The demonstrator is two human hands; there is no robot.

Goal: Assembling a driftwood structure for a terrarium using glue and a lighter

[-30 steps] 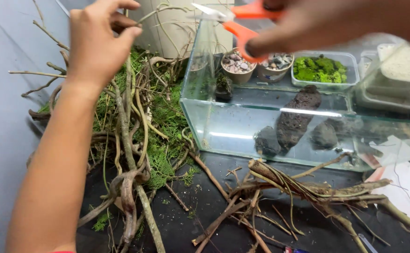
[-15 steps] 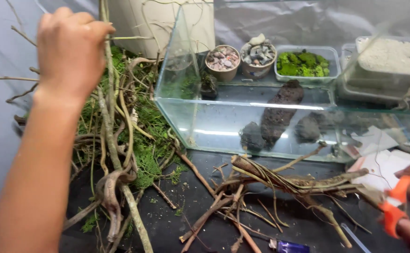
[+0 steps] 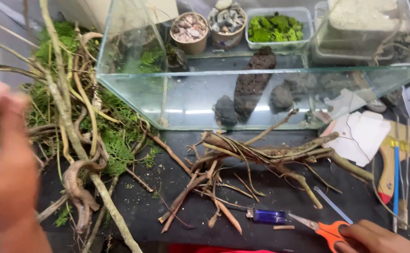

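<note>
We work over a dark, matte black mat (image 3: 364,206) that covers the table, and the glass tank (image 3: 261,93) standing on it serves as our landmark. Far left of the tank, our left hand (image 3: 3,173) fills the lower corner, blurred; we cannot tell whether it grips anything. Beyond it, left of the tank, a strip of pale grey surface (image 3: 8,18) shows at the edge of the mat. Between that hand and the tank's left wall lies a heap of green moss (image 3: 116,145) tangled with long pale vines (image 3: 69,122) that run from the top edge down to the bottom edge.

Inside the tank sit a tall dark stone (image 3: 254,82) and smaller grey stones (image 3: 224,110) beside it. Behind the tank stand two round pots of pebbles (image 3: 190,32) and a clear tub of bright moss (image 3: 277,29).

In front of the tank, on the mat, a bundle of brown branches (image 3: 261,154) sprawls. Nearer us lies a small blue lighter (image 3: 268,216). Right of the lighter, the orange-handled scissors (image 3: 324,228) rest on the mat, blades pointing left, with our right hand (image 3: 376,238) closed around the handles. Right of the tank's front corner lie white paper scraps (image 3: 364,136) and a wooden-handled tool (image 3: 392,159).
</note>
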